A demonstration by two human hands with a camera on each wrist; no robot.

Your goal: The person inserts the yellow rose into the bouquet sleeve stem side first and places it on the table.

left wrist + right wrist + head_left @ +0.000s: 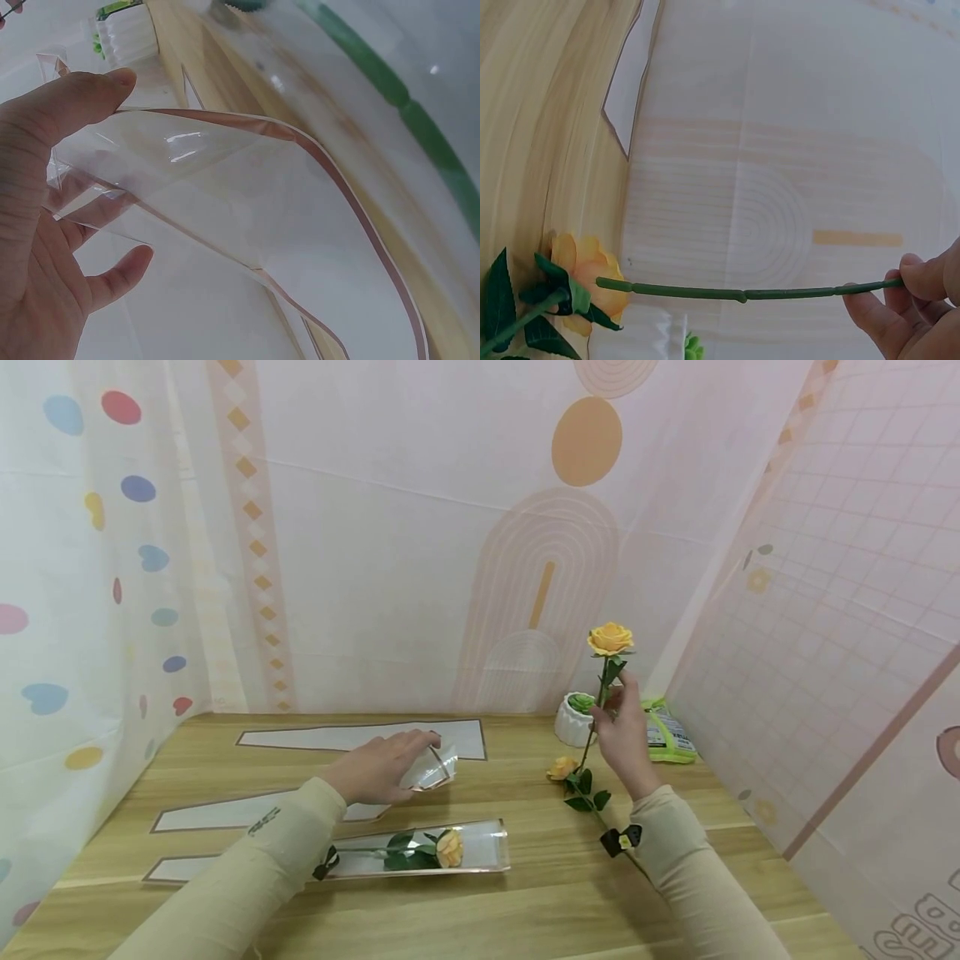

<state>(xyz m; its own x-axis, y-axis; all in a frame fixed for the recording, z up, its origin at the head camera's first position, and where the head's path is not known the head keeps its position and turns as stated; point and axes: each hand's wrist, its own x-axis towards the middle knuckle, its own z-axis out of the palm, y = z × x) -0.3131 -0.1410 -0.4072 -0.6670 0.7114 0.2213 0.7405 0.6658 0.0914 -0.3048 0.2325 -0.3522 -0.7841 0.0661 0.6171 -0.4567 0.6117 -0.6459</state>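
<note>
My left hand point(382, 768) holds a clear flower sleeve point(437, 768) with a brown border near its mouth. In the left wrist view the thumb lies along the upper edge of the sleeve point(217, 165), and some fingers show through the film. On the right, my right hand point(624, 735) pinches the green stem of a yellow rose point(611, 639), held upright with its bloom on top. The stem point(690, 291) ends freely in the right wrist view. Another yellow rose point(562, 768) with a black bow point(621, 841) lies below this hand.
A sleeved yellow rose point(450, 849) lies at the front of the wooden table point(465, 918). Flat sleeves point(450, 739) lie at the back and left. Behind the right hand stand a white pot point(574, 727) with a green plant and a green packet point(670, 735). Patterned curtains surround the table.
</note>
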